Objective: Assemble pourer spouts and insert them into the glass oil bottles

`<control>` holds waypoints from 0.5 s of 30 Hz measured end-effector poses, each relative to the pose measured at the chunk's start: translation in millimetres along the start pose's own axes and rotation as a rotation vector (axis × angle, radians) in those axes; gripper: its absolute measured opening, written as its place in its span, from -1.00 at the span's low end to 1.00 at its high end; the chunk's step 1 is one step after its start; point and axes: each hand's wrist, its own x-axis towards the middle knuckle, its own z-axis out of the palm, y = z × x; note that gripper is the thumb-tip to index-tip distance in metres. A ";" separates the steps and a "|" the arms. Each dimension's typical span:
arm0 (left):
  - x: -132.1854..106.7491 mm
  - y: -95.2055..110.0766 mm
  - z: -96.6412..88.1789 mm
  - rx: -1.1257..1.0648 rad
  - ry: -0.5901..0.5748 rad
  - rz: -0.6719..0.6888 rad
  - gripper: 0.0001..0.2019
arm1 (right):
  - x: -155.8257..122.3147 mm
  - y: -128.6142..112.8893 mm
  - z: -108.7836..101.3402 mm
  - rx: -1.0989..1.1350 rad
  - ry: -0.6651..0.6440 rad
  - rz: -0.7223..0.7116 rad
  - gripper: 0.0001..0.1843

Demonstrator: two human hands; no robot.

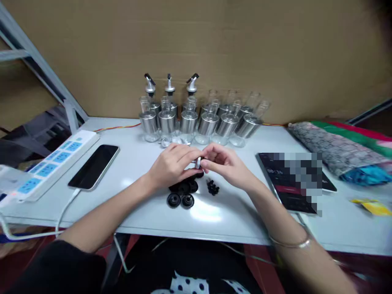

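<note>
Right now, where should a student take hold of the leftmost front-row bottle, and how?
I'd suggest pinching its slim glass neck from the left, where no bottle stands; neighbouring bottles crowd its right and back. The neck rises above the wider metal sleeve, leaving space around it.

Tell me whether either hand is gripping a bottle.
No, the left hand and right hand meet at a small silvery part, in front of the bottles.

Glass-and-metal bottles (210, 123) stand in rows on a pale surface (232, 222) also bearing round black caps (188, 200), small black pieces (212, 188), a phone (93, 166), a power strip (58, 161), a tablet (277, 179) and fabrics (324, 145).
</note>
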 end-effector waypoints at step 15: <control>2.3 -9.3 -5.5 -0.172 -0.057 0.008 -0.72 | 0.4 1.3 3.9 -0.105 0.082 -0.183 -0.87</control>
